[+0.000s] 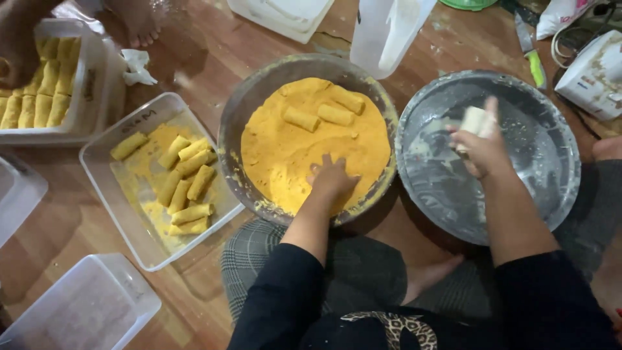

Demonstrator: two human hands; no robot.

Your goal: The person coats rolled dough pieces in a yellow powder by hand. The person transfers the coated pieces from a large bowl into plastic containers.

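Left hand [332, 178] spread open, pressing into orange crumbs in a metal bowl [241, 110], three coated rolls [322, 112] just beyond it, right hand [481, 148] gripping a pale uncoated roll [476, 119] over a grey batter bowl [557, 139], clear tray [103, 146] of coated rolls left of the left hand

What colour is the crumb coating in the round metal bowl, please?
Yellow-orange crumb coating, clearest in the head view.
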